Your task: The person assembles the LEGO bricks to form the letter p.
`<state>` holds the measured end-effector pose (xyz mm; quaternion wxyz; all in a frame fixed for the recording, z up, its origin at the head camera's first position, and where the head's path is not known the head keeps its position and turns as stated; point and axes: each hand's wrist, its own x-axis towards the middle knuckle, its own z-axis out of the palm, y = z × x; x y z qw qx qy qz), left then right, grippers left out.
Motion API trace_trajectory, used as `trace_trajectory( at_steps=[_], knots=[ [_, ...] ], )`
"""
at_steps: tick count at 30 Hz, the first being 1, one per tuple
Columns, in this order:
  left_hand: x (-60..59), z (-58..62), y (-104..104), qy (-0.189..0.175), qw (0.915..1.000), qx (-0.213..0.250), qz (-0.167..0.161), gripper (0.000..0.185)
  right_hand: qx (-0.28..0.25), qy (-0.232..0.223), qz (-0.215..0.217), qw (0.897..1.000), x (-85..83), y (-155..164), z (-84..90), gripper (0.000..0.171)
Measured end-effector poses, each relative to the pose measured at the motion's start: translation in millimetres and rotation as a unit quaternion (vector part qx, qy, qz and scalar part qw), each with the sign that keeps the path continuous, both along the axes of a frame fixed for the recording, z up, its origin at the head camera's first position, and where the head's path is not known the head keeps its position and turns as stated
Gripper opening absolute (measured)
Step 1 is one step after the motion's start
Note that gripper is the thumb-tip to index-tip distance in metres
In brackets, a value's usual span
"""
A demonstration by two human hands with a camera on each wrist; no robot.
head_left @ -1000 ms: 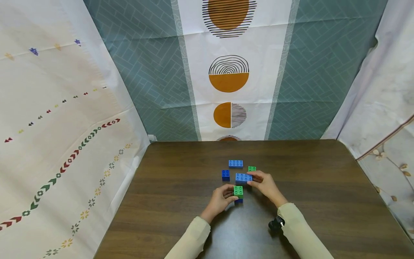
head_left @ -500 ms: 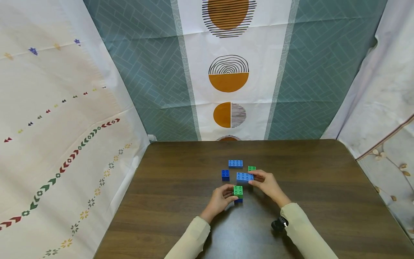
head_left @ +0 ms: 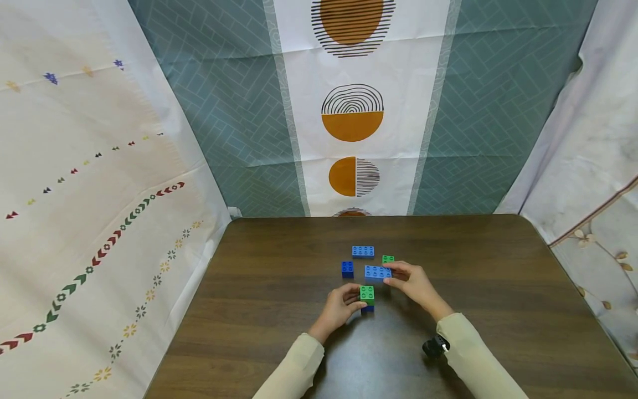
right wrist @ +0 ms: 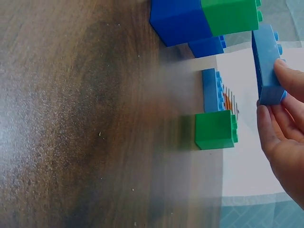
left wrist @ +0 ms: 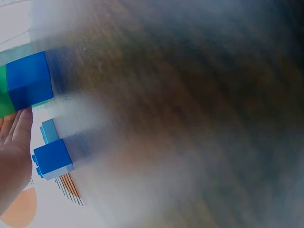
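My left hand (head_left: 335, 310) grips a green toy brick (head_left: 366, 295) from its left side. That green brick sits on a dark blue brick (head_left: 367, 309), which stands on the table. Between thumb and fingers, my right hand (head_left: 415, 285) pinches one end of a long light blue brick (head_left: 375, 272). In the right wrist view this light blue brick (right wrist: 267, 71) is up off the table, level with the green brick (right wrist: 230, 16) and close beside it, studs facing up.
Behind the hands stand a dark blue brick (head_left: 347, 270), another long light blue brick (head_left: 363, 252) and a small green brick (head_left: 387, 259), partly hidden by the right hand. All rest on the brown wooden table (head_left: 269, 260). Patterned cloths (head_left: 224, 111) hang around it.
The right hand has shifted slightly to the right with the light blue brick, and its forearm has swung outward. The left hand and its stacked bricks stay put.
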<state>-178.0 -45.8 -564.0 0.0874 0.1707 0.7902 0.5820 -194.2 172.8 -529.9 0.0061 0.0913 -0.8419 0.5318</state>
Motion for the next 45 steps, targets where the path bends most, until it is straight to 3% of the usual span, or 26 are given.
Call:
trace_trajectory(
  at_steps=[14, 21, 28, 35, 45],
  knots=[
    [-0.1, 0.5, 0, 0.007, 0.9999, 0.007, 0.000, 0.032, -0.007, -0.009, 0.033, 0.999, 11.2, 3, 10.3, 0.039],
    [1.3, 0.5, -1, 0.005, 1.0000, -0.003, 0.002, 0.033, -0.009, -0.009, 0.048, 0.999, 26.3, -5, 34.2, 0.035],
    [7.4, 16.4, 1, 0.010, 0.9999, 0.010, 0.005, 0.031, -0.013, 0.000, 0.061, 0.998, 21.4, 0, 12.5, 0.039],
    [0.4, -0.6, 0, 0.008, 1.0000, 0.006, 0.003, 0.033, -0.027, -0.007, 0.071, 0.997, 25.7, -2, 10.4, 0.036],
    [0.1, -0.7, -1, 0.000, 1.0000, 0.006, 0.007, 0.034, -0.016, -0.003, 0.078, 0.997, 27.9, -3, 10.4, 0.036]
  ],
)
